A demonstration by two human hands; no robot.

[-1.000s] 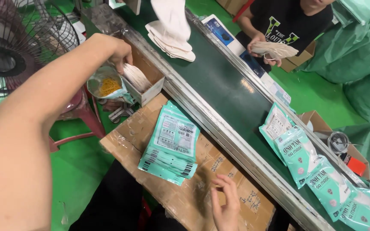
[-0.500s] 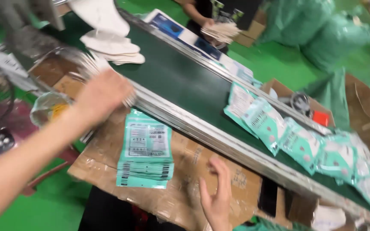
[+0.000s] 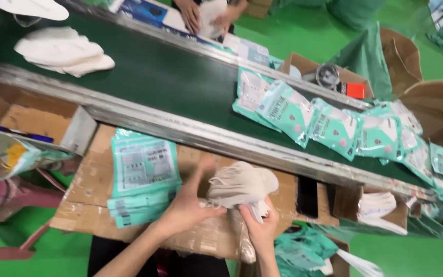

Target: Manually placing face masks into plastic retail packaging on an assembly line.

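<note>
Grip small stack of white folded face masks (image 3: 242, 185) evenly, left hand (image 3: 188, 208) fingers closed on near edge, right hand (image 3: 260, 228) pinching beneath, over cardboard-covered table (image 3: 91, 179) beside pile of teal printed pouches (image 3: 142, 179); beyond, dark green conveyor belt (image 3: 170, 82) carrying filled teal pouches (image 3: 329, 123).

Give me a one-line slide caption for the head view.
Both hands, left hand and right hand, hold white face masks beside teal packets.
</note>
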